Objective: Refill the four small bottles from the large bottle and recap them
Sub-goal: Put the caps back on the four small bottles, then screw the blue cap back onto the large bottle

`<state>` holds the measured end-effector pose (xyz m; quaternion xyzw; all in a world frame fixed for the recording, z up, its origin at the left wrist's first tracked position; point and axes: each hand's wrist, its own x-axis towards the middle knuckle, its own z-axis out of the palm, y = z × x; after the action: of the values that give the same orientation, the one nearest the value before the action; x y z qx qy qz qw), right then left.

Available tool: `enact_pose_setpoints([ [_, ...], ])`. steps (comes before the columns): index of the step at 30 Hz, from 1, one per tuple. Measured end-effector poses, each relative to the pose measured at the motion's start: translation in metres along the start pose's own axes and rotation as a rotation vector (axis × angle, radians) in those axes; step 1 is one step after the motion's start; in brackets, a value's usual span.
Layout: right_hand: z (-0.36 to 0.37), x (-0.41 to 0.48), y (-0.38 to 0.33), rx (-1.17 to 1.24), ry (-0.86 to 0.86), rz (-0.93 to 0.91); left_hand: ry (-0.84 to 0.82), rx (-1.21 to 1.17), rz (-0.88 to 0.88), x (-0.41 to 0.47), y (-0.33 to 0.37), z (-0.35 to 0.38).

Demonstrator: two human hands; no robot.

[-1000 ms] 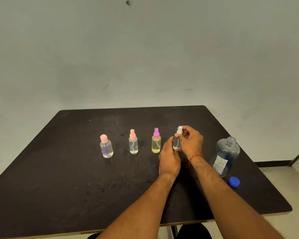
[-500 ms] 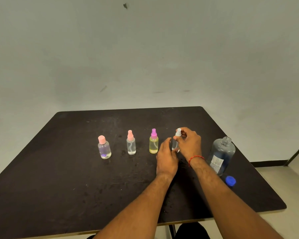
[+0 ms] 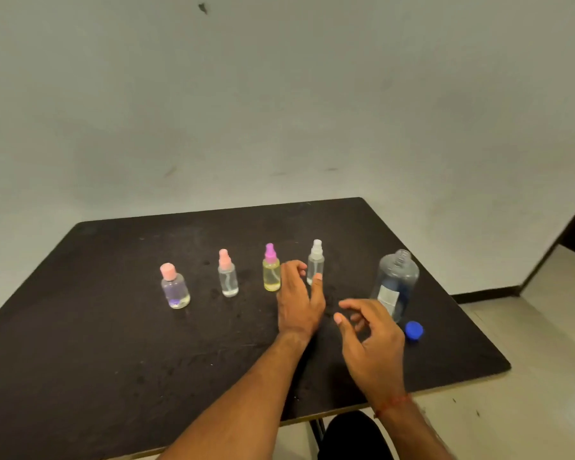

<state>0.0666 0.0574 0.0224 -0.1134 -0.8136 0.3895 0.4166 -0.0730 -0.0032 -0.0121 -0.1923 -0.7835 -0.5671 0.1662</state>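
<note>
left hand (image 3: 299, 300): fingers loose, thumb right by the white-capped bottle (image 3: 315, 263), no grip
right hand (image 3: 370, 340): relaxed, holding nothing

Left hand (image 3: 297, 302) and right hand (image 3: 370, 340) loose (fingers relaxed)

A dark table (image 3: 80, 360) with a scuffed, speckled top carries a row of four small bottles, all upright, capped and spaced apart; from the left, a squat clear bottle (image 3: 175, 288) with a flat pink cap; a slim clear bottle (image 3: 228, 277) with a pink spray top; a yellow bottle (image 3: 271, 273) with a magenta spray top; a white-topped bottle (image 3: 315, 260), clear. Right of the row stands the large bottle (image 3: 397, 280), uncapped, bluish within, bearing a white label; a blue cap (image 3: 414, 330) lies just beside its base, nearer the front edge.
</note>
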Motion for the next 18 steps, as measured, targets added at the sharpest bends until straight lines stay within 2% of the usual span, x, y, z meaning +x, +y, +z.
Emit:
enact_pose_setpoints([
  [3, -0.035, -0.012, 0.02, -0.083, 0.071, 0.039, -0.007, -0.029, 0.133, -0.003, 0.002, 0.003],
  [7, -0.074, -0.002, 0.048, -0.155, 0.157, 0.261, -0.113, -0.087, 0.207, -0.008, 0.004, 0.006],
  [10, -0.084, 0.01, 0.065, -0.24, 0.085, 0.415, -0.197, -0.136, 0.096, -0.017, 0.013, 0.013],
  [13, -0.082, 0.018, 0.078, -0.334, -0.069, 0.509, -0.341, -0.113, -0.012, -0.024, 0.032, 0.029],
  [15, -0.077, 0.02, 0.082, -0.38, -0.161, 0.529, -0.411, -0.107, -0.039, -0.025, 0.042, 0.04],
  [18, -0.073, 0.021, 0.084, -0.387, -0.195, 0.52, -0.483, -0.11, -0.054, -0.028, 0.052, 0.054],
])
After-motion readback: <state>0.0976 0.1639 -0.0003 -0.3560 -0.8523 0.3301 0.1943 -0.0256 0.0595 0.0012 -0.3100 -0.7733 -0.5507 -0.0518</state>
